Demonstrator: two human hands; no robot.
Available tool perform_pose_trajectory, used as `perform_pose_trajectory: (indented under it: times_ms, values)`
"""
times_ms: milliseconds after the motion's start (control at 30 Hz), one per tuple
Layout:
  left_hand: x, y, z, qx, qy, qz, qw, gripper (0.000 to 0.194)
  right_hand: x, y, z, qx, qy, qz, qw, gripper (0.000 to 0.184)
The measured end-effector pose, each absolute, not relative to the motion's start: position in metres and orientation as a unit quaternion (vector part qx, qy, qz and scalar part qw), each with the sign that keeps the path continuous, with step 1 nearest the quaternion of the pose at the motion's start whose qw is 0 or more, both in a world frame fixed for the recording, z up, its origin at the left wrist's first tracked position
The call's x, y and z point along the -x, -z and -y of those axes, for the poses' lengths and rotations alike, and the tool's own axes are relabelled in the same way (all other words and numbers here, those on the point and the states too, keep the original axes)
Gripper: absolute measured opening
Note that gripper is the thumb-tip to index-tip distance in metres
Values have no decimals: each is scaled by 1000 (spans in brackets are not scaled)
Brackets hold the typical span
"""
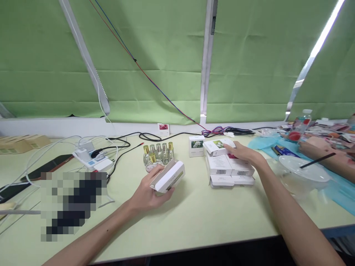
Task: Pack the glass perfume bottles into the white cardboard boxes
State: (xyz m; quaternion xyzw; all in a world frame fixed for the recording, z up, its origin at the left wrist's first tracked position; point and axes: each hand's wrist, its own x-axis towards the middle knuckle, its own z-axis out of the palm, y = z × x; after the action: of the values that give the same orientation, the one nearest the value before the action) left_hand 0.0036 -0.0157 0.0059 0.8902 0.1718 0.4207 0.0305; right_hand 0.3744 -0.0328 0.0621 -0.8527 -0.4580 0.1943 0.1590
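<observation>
Held box over the bench, left of the stack; I see the left hand clamped on it, one flap seemingly loose, contents hidden from me. Right hand closed on the top box, thumb on its face; whether it bears on the stack, I can't tell.

My judgement: partway. Several boxes stacked, two in hand. Bottles stand unboxed, just beyond the held box. Upright box apart, left of the stack. Farther right, lidded bowl and a co-worker's hand.
</observation>
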Motion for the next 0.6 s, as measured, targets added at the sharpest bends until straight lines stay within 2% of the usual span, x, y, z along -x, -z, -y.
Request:
perform_pose_trajectory:
  times_ms: [367,600]
  values:
    - [-1,-3,17,-911,-395,-96,61,25,-347,-59,28,825,-224,490,169,79]
    - [-2,-4,21,-931,-350,-75,70,9,-320,-51,19,817,-201,508,183,82]
